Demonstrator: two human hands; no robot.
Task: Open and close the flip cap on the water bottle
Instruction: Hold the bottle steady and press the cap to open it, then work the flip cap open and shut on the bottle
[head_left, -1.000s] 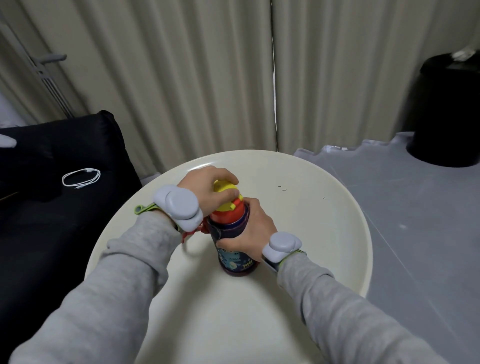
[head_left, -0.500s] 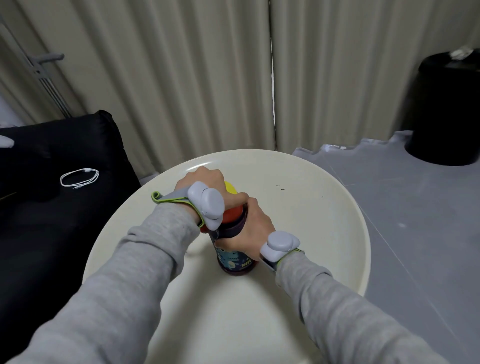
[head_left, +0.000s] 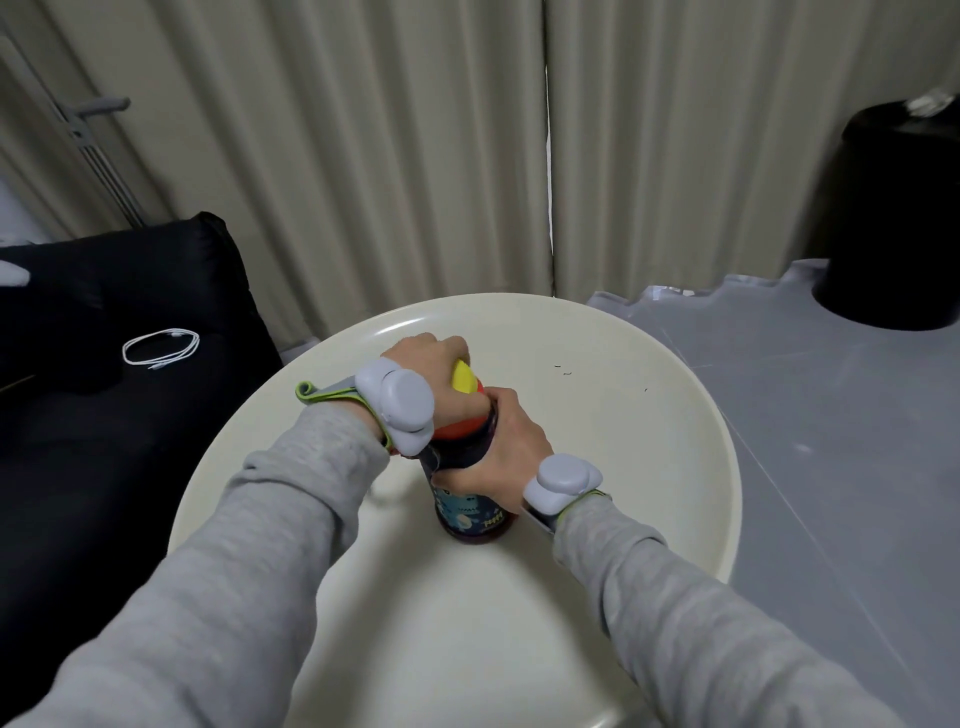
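A dark purple water bottle (head_left: 470, 512) with a cartoon print stands upright near the middle of a round cream table (head_left: 649, 467). It has a red collar and a yellow flip cap (head_left: 464, 378) on top. My right hand (head_left: 501, 452) wraps the bottle's upper body from the right. My left hand (head_left: 423, 358) lies over the top from the left, its fingers curled around the cap and hiding most of it. Whether the cap is up or down cannot be told. Both wrists carry grey tracker pods.
A black sofa (head_left: 104, 415) with a coiled white cable (head_left: 161, 348) lies to the left of the table. Beige curtains hang behind. A black cylindrical bin (head_left: 898, 218) stands on the grey floor at the far right.
My left hand has rolled further over the bottle's top, so its wrist pod now hides the red collar and less of the yellow cap shows. My right hand and the bottle have stayed put.
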